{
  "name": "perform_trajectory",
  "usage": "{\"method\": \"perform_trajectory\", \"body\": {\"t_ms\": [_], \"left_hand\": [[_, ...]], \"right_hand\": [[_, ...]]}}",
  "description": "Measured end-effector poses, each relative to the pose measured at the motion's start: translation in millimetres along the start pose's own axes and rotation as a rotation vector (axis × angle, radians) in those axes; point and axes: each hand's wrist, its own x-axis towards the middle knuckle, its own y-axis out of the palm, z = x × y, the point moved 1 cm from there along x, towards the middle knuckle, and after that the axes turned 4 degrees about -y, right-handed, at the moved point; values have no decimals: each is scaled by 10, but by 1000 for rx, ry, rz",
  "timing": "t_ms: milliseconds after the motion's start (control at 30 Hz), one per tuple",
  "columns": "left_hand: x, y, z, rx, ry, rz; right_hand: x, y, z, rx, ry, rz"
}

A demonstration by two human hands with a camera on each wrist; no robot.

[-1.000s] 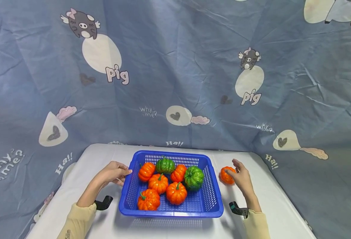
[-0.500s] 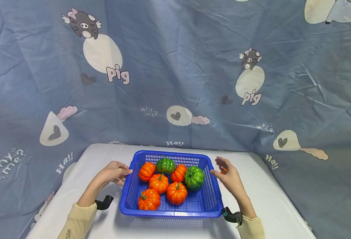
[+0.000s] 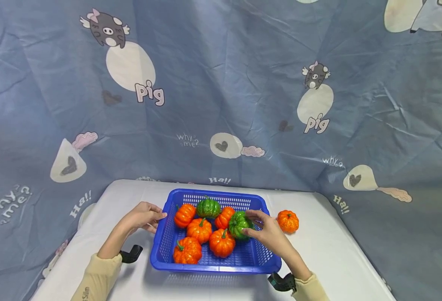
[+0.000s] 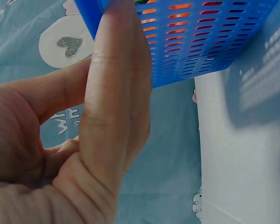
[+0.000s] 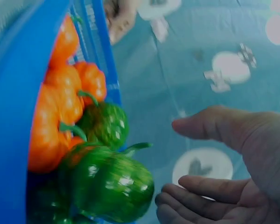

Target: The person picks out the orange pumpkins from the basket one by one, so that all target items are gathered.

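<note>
Right hand point(image 3: 271, 237) has moved over the basket point(image 3: 215, 269), fingers point(image 5: 210, 187) wide, just above the larger green pumpkin point(image 3: 238, 223)

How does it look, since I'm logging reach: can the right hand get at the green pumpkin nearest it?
Very likely yes: the right hand is over the blue basket, fingers spread near the green pumpkin, with nothing between them in the right wrist view.

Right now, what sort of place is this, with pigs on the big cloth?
Probably an indoor play or filming corner, though I can't be sure. A blue cloth with cartoon pigs hangs behind a white table, and a blue basket holds shiny pumpkins.
</note>
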Motion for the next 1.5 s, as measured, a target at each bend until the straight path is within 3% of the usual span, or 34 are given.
{"method": "perform_trajectory", "body": {"t_ms": [100, 200, 333, 467, 567, 767, 1167, 1500], "left_hand": [[-1, 6, 11, -7, -3, 0], [-1, 10, 24, -5, -9, -7], [-2, 11, 27, -5, -13, -14], [-6, 15, 14, 1, -3, -10], [-14, 14, 1, 11, 5, -12], [-6, 1, 2, 17, 1, -24], [-19, 11, -24, 8, 11, -10], [-23, 8, -16, -2, 13, -8]], "right_hand": [[-50, 80, 120, -38, -31, 44], [-80, 179, 210, -28, -47, 156], [-85, 294, 258, -42, -7, 342], [-76, 317, 262, -158, 28, 437], [-52, 314, 234, -243, 19, 464], [57, 382, 171, -233, 25, 500], [235, 537, 265, -419, 56, 522], [246, 635, 332, -517, -54, 485]]}}
